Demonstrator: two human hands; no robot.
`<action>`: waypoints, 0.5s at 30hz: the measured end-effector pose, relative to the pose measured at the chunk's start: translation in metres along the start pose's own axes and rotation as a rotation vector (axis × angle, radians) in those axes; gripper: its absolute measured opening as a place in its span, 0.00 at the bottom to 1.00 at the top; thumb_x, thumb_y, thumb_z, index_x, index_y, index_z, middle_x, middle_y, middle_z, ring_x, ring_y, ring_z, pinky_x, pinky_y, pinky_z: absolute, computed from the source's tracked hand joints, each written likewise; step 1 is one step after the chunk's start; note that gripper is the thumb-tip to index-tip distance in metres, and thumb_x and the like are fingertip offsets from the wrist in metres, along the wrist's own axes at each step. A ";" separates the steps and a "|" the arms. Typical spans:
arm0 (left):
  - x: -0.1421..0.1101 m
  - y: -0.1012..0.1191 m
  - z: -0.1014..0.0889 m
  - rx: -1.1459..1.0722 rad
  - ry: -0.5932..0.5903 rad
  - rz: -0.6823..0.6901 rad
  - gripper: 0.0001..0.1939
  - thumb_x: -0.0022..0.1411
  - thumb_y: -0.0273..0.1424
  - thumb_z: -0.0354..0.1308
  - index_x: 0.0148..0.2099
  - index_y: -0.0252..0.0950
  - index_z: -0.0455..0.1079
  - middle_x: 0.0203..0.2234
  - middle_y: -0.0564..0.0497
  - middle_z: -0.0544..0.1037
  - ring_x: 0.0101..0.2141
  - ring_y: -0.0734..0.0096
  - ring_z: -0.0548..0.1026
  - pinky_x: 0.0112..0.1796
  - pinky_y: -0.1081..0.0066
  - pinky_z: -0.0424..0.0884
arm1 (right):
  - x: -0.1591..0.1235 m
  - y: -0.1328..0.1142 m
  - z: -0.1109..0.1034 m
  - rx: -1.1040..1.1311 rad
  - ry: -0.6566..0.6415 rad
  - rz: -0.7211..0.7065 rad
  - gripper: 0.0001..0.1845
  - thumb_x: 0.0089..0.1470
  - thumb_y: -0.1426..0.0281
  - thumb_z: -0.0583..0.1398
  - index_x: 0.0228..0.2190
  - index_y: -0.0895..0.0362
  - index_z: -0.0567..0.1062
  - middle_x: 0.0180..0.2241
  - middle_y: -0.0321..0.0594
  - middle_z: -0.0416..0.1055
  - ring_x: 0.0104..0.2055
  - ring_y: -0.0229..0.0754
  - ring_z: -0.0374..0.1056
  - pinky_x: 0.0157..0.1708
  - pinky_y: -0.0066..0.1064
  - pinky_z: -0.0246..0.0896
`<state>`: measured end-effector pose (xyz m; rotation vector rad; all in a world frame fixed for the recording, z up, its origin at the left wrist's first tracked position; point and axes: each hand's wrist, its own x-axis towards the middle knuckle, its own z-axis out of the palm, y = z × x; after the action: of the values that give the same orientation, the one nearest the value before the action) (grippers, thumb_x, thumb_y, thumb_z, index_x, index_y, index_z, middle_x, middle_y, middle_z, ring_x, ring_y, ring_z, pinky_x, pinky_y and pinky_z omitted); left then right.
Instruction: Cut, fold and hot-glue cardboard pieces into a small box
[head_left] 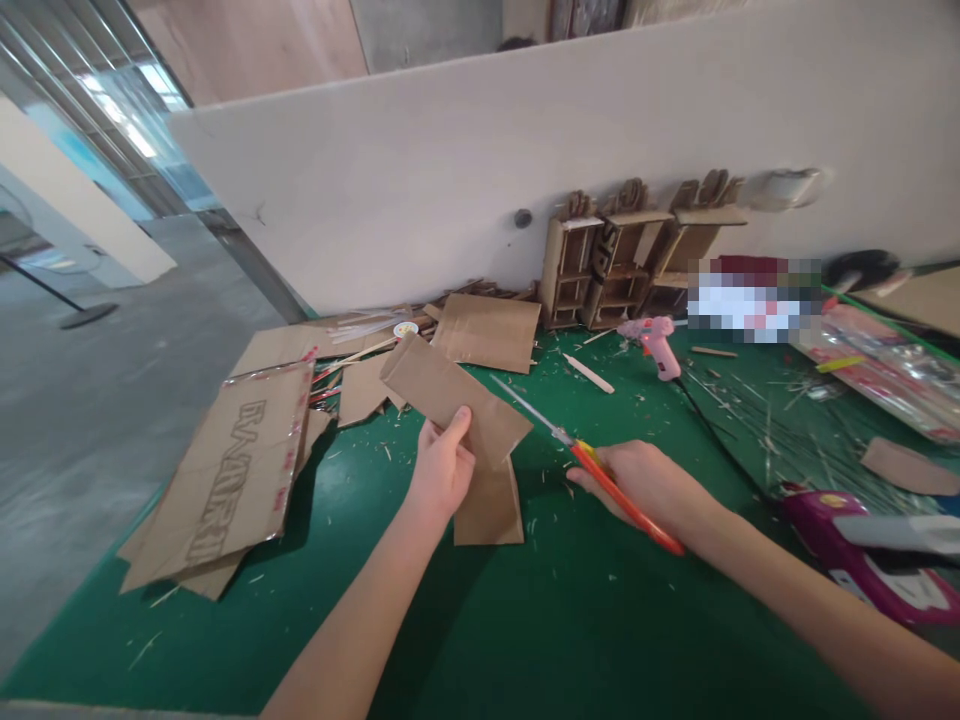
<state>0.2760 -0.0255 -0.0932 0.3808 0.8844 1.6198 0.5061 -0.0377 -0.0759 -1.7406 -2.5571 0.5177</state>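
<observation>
Cardboard piece (489, 412) is gripped in your left hand (446, 462), scissors (590, 464) in your right hand (646, 476), blades (526, 407) clear of it: cutting looks unfinished, while three compartmented frames (628, 262) stand apparently assembled.

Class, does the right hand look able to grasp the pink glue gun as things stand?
Probably not: the right hand holds the orange-handled scissors, though nothing bulky blocks the pink glue gun.

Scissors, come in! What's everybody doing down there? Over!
Left hand: gripping cardboard piece. Right hand: holding orange-handled scissors, blades beside the cardboard. Second brown piece partly hidden behind it. Over.
</observation>
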 end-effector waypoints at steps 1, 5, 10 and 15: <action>-0.002 0.000 0.001 -0.001 -0.013 -0.011 0.17 0.51 0.25 0.68 0.43 0.38 0.69 0.42 0.49 0.80 0.50 0.65 0.75 0.55 0.64 0.67 | 0.001 -0.001 0.003 -0.003 0.021 -0.006 0.31 0.61 0.46 0.45 0.20 0.53 0.68 0.20 0.42 0.71 0.22 0.45 0.68 0.23 0.32 0.53; -0.004 0.000 0.003 -0.012 -0.061 -0.021 0.21 0.51 0.26 0.67 0.47 0.40 0.69 0.44 0.49 0.79 0.50 0.62 0.75 0.54 0.60 0.69 | 0.005 -0.003 0.007 0.025 0.082 0.003 0.30 0.59 0.45 0.47 0.18 0.53 0.64 0.18 0.40 0.68 0.21 0.43 0.66 0.22 0.31 0.50; 0.000 0.004 -0.002 0.018 0.011 -0.062 0.22 0.50 0.25 0.65 0.48 0.40 0.67 0.40 0.49 0.80 0.44 0.59 0.78 0.50 0.57 0.71 | 0.010 0.010 0.007 0.246 0.078 0.013 0.30 0.58 0.44 0.47 0.20 0.54 0.66 0.19 0.39 0.68 0.21 0.41 0.65 0.22 0.31 0.54; 0.004 0.009 -0.004 0.028 -0.107 -0.110 0.20 0.49 0.26 0.60 0.47 0.37 0.68 0.39 0.47 0.80 0.46 0.55 0.77 0.50 0.56 0.69 | 0.010 0.022 0.008 0.622 0.082 0.034 0.32 0.57 0.43 0.48 0.35 0.57 0.73 0.35 0.47 0.75 0.36 0.48 0.72 0.28 0.33 0.67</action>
<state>0.2657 -0.0229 -0.0901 0.4272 0.8330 1.4737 0.5201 -0.0233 -0.0918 -1.5282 -1.9971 1.0728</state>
